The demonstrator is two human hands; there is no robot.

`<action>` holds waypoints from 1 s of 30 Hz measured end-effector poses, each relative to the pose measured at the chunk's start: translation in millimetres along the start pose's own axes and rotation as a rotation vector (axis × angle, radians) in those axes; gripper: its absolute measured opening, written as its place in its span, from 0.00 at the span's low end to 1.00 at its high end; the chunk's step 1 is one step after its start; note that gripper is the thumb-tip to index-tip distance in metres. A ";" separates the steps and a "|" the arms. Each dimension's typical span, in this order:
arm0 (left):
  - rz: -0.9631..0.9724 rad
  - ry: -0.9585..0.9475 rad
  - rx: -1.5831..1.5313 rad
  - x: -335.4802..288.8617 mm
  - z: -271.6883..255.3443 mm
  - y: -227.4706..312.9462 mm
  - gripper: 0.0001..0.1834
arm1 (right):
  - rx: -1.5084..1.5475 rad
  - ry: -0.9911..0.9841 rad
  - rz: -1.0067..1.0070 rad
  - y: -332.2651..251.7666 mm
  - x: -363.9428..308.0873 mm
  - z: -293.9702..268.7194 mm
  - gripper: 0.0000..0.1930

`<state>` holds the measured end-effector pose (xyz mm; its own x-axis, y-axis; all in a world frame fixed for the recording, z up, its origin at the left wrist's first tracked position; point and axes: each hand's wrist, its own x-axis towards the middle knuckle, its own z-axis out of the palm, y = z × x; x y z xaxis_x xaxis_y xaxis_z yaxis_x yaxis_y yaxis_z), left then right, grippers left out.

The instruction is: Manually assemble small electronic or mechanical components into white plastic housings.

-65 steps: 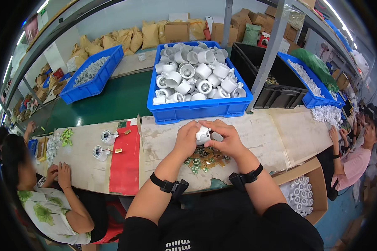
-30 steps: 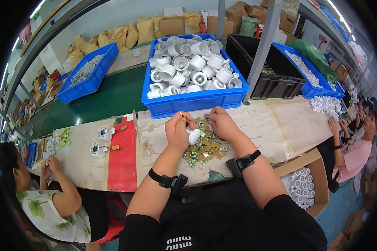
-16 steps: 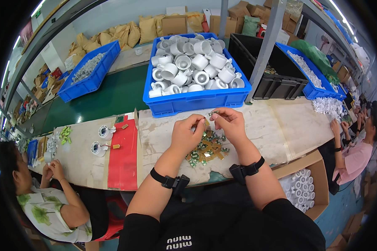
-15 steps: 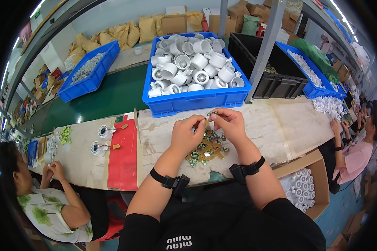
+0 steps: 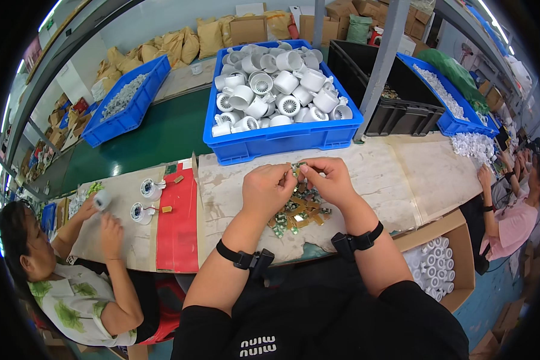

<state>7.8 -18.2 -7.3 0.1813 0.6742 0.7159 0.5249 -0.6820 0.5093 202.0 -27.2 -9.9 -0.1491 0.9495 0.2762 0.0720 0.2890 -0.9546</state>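
Observation:
Over the bench, my left hand point(image 5: 267, 188) and my right hand point(image 5: 331, 181) meet fingertip to fingertip. Both pinch a small green circuit board point(image 5: 297, 168); its details are too small to make out, and fingers cover part of it. Just below my hands lies a loose pile of circuit boards point(image 5: 305, 215), green with amber-brown strips. Beyond my fingers stands a blue crate point(image 5: 282, 147) heaped with white plastic housings point(image 5: 288, 83), some showing slotted round ends.
Left on the bench, two white round units point(image 5: 141, 213) with wires lie beside a red strip point(image 5: 177, 240). A black crate point(image 5: 402, 125) and grey post point(image 5: 383, 66) stand back right. An open carton point(image 5: 462, 264) is at lower right. Co-workers sit on both sides.
My hands stay together over the pile with slight finger shifts, and the green board shows more between them. The co-worker at left has raised a white part and spread their hands.

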 end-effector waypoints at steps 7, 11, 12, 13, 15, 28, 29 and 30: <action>-0.053 -0.002 -0.126 -1.5 1.8 -3.5 0.03 | 0.088 0.001 0.029 5.7 0.2 0.6 0.12; -0.234 -0.050 -0.338 -2.8 4.1 -6.1 0.05 | 0.214 -0.020 0.070 7.4 -0.1 -2.6 0.12; -0.308 -0.093 -0.371 -2.4 3.8 -5.7 0.06 | 0.211 -0.017 0.069 8.1 -0.2 -3.1 0.12; -0.306 -0.094 -0.374 -2.2 3.5 -5.2 0.06 | 0.246 -0.033 0.074 9.2 -0.4 -2.5 0.11; -0.295 -0.118 -0.383 -1.9 2.1 -3.7 0.07 | 0.278 -0.047 0.078 10.3 -0.4 -0.1 0.11; -0.078 -0.020 -0.170 -4.7 -3.0 1.7 0.04 | -0.002 0.006 -0.103 18.6 -0.4 7.3 0.10; -0.072 -0.038 -0.144 -2.9 -5.7 0.8 0.04 | 0.027 -0.006 -0.054 20.3 -0.8 4.4 0.11; -0.099 -0.074 -0.119 -1.4 -12.6 3.4 0.04 | 0.061 -0.030 -0.037 14.9 -2.3 6.2 0.12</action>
<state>-1.1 -25.1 -0.6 0.1967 0.7559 0.6244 0.4420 -0.6369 0.6317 197.3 -25.8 -25.4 -0.1798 0.9341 0.3085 0.0057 0.3146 -0.9492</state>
